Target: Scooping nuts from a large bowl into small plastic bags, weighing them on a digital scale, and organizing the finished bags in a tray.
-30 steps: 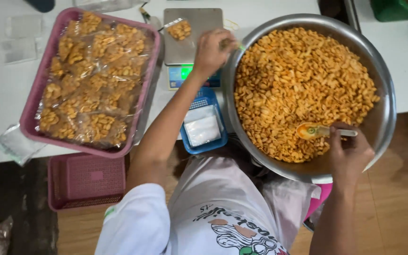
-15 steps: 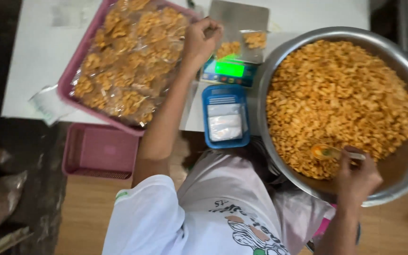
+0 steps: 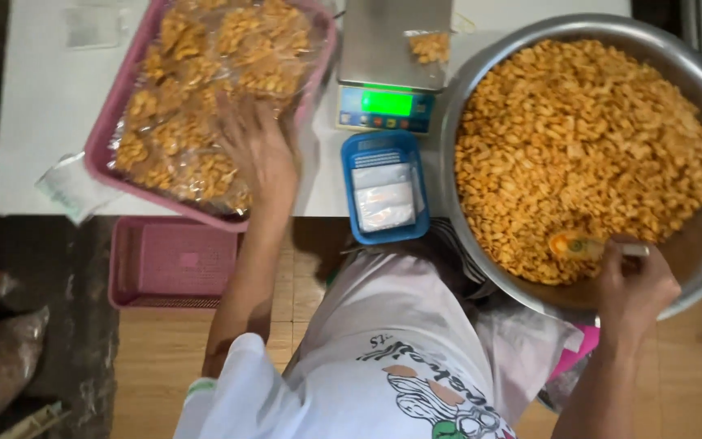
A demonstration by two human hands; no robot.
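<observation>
Shiny metal bowl [image 3: 696, 69], pink plastic tray [image 3: 107, 134]

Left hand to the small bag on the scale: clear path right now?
Probably yes. The left hand lies on the packed bags in the pink tray, just beside the scale; nothing stands between it and the small snack bag.

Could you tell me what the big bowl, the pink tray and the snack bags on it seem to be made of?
The big bowl looks like polished metal, probably steel: a grey rim with bright reflections. The pink tray looks like matte moulded plastic, uniform in colour. The snack bags look like thin clear plastic film, glossy and crinkled, their orange contents showing through.
</observation>
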